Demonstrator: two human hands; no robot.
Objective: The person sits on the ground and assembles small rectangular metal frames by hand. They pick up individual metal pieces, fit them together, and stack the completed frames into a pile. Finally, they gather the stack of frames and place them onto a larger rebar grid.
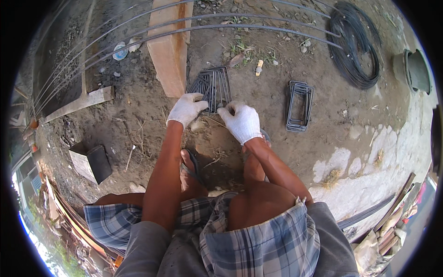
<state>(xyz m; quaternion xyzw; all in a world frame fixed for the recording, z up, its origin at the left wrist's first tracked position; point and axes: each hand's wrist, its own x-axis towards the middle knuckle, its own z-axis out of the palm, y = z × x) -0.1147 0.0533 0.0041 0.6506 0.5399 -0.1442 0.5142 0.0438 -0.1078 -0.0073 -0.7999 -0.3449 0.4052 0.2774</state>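
we are seemingly straightening dark metal frames (213, 87), lying skewed on ground (272, 92); left hand (187, 110) half-curling at near-left edge, right hand (241, 122) nearly pinching near-right corner, grips unclear; next probably needing even squaring.

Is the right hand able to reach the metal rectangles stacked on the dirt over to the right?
Probably yes: the right hand is beside the other pile of rectangles, and open dirt lies between that hand and the stacked rectangles, with nothing visibly blocking a sideways reach.
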